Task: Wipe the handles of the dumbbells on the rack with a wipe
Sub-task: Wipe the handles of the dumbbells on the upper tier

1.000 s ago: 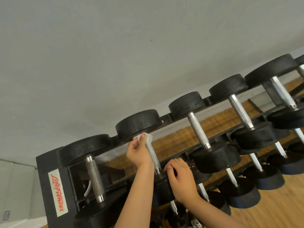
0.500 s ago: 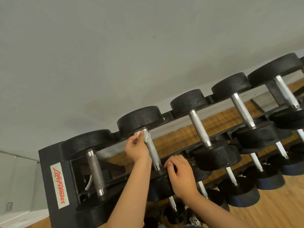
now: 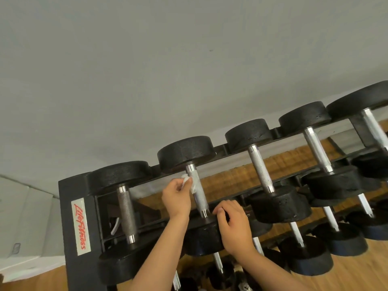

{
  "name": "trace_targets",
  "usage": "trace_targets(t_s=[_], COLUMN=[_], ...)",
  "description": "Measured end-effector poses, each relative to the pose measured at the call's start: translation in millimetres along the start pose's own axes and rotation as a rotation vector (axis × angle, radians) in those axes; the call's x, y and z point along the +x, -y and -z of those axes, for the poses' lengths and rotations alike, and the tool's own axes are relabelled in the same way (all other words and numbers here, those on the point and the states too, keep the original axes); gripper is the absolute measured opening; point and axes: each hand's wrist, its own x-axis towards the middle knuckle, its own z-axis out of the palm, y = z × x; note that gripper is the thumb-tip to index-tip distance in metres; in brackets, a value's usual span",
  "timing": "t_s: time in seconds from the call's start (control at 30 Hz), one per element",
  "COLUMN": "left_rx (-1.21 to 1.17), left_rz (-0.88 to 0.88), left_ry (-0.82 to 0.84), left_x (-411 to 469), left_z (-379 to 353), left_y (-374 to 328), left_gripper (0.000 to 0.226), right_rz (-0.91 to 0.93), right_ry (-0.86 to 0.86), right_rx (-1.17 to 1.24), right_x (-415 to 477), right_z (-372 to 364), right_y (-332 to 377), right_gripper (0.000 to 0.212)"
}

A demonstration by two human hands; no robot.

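On the rack, the leftmost handle is bare. At the 2nd handle, the left hand presses a crumpled white wipe against the knurled steel near its far end, its grip pinched on the wipe. The wipe looks soft and light, best held bunched; the knurling may snag it. The right hand curls its grip over the near head, likely steadying a heavy, rigid dumbbell. 3 more handles lie rightward.

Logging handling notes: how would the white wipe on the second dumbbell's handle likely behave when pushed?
The wipe looks floppy, crumpled against the knurled handle. Probably light: the left hand merely pinches it. The knurling may drag it.
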Motion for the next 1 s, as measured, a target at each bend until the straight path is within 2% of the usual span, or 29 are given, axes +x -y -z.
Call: trace_targets(t_s=[0.1,0.27,0.43,0.6,0.8,0.93,1.0], left_rx=[0.059,-0.049,0.076,-0.021,0.229,0.105,0.145], left_rz=[-0.015,0.076,0.014,0.055,-0.055,-0.005,-0.008], left_ry=[0.099,0.105,0.233,0.153,0.337,0.266,0.272], left_x=[18,14,16,14,15,21,14], left_z=[10,7,19,8,27,19,20], left_y=[-2,-5,7,0,14,6,12], left_gripper=[0.014,0.015,0.015,0.016,0.016,0.018,0.018], right_rz=[-0.013,-0.006,-0.006,-0.006,-0.007,-0.010,-0.012], right_ry=[0.011,0.005,0.012,0.029,0.039,0.045,0.038], right_rx=[0.009,0.009,0.018,0.027,0.008,0.015,0.018], right_x=[1,-2,0,0,1,0,-1], right_z=[0,-1,1,1,1,0,-1], right_y=[-1,-1,0,-1,-5,-2,-2], right_gripper=[0.037,0.033,0.032,0.033,0.027,0.028,0.027])
